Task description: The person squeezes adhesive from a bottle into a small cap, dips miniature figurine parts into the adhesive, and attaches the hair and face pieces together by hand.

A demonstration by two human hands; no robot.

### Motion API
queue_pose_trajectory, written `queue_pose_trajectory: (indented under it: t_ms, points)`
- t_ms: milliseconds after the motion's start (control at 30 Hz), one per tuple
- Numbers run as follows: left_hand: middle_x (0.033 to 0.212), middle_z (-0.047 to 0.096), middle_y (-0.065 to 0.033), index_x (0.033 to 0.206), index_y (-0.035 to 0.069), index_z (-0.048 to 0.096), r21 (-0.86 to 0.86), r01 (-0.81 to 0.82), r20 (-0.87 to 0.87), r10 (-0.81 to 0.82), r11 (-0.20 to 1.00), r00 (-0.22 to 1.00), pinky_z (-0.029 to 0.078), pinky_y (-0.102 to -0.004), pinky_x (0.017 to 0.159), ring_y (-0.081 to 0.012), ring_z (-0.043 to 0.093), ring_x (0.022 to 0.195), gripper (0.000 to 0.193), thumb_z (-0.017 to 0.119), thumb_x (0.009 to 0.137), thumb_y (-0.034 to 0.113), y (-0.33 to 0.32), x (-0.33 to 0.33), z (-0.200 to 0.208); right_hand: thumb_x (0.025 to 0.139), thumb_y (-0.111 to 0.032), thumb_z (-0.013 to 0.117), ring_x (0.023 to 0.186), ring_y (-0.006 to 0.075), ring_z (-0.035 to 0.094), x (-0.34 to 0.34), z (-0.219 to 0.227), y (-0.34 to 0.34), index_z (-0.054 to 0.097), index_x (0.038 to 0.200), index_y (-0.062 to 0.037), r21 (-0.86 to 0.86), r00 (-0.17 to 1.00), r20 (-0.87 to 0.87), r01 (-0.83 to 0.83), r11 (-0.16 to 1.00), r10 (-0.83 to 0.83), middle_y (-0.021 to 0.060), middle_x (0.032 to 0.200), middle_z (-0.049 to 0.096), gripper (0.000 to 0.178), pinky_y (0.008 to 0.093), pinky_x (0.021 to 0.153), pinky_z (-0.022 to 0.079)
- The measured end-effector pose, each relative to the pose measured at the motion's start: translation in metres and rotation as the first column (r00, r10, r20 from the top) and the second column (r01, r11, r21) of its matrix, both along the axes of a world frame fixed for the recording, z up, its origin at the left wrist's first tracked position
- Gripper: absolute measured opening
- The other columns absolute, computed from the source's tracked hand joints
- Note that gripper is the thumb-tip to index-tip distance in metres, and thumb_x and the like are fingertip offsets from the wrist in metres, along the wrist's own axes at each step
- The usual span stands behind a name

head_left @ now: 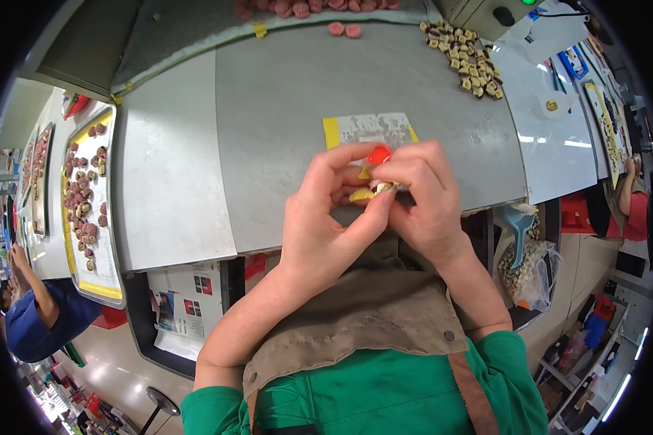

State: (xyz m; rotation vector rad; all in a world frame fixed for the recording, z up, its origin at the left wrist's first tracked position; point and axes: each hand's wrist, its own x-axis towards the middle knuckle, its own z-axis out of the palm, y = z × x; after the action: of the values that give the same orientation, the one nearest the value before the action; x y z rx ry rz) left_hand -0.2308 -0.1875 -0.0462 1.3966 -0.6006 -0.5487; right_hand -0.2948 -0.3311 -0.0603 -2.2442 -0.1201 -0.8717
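Left hand [326, 217] and right hand [424, 192] pinched closely around a small yellow-and-pale piece [361, 195], near the gray surface's [283, 109] front edge, white card [374, 127] just beyond, open room stretching left toward a tray [106, 254], cubes [471, 61] heaped far right.

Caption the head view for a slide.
Left hand and right hand pinch a small pale piece above a gray worktop, with yellow-and-brown pieces heaped at far right.
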Motion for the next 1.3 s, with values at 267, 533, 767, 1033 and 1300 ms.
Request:
queue_pose_trajectory:
  t_ms: [267,533,767,1033,1300]
  points:
    - [0.100,0.065,-0.0064,0.113,0.001,0.061,0.204,-0.774,0.707,0.457,0.599,0.540,0.051,-0.0270,0.076,-0.0125,0.062,0.086,0.025,0.054,0.098,0.020,0.161,0.134,0.014,0.079,-0.014,0.072,0.088,0.0231,0.056,-0.012,0.033,-0.066,0.060,0.107,-0.0039,-0.100,0.952,-0.253,0.154,0.983,-0.175,0.0110,0.107,0.057,0.031,0.0331,0.077,0.047]
    - [0.105,0.063,-0.0134,0.108,0.003,0.063,0.131,-0.969,0.949,-0.311,0.211,0.060,0.047,-0.0378,0.083,-0.0290,0.060,0.097,0.021,0.058,0.092,0.015,0.214,0.190,0.024,0.086,-0.011,0.063,0.089,0.0274,0.057,0.045,0.033,-0.160,0.062,0.105,-0.0046,-0.492,0.961,-0.063,0.204,0.847,-0.268,0.0105,0.103,0.058,0.020,0.0353,0.082,0.046]
    - [0.106,0.059,-0.0130,0.113,0.009,0.060,0.372,-0.344,0.804,-0.114,0.862,0.584,0.049,-0.0399,0.084,-0.0311,0.058,0.101,0.030,0.063,0.084,0.015,-0.034,0.151,0.029,0.082,-0.012,0.066,0.090,0.0297,0.058,0.085,0.028,-0.166,0.062,0.102,-0.0060,-0.691,0.925,-0.123,0.181,0.700,-0.360,0.0096,0.094,0.062,0.021,0.0392,0.081,0.046]
    - [0.095,0.059,-0.0132,0.090,0.002,0.062,0.244,-0.261,0.847,-0.074,0.934,0.527,0.048,-0.0397,0.077,-0.0325,0.057,0.089,0.014,0.064,0.085,0.015,-0.063,0.161,-0.010,0.081,-0.004,0.065,0.086,0.0281,0.059,0.048,0.043,-0.118,0.060,0.097,-0.0044,-0.561,0.931,-0.255,0.077,0.824,-0.260,0.0110,0.091,0.061,0.016,0.0376,0.077,0.046]
    - [0.101,0.061,-0.0051,0.111,0.002,0.060,0.346,-0.096,-0.026,0.112,0.933,0.993,0.048,-0.0271,0.076,-0.0124,0.060,0.092,0.022,0.057,0.095,0.017,0.013,0.095,0.023,0.085,-0.003,0.062,0.086,0.0197,0.057,-0.005,0.040,-0.098,0.062,0.106,-0.0038,0.012,0.874,-0.486,-0.013,1.000,0.017,0.0086,0.097,0.057,0.021,0.0296,0.076,0.047]
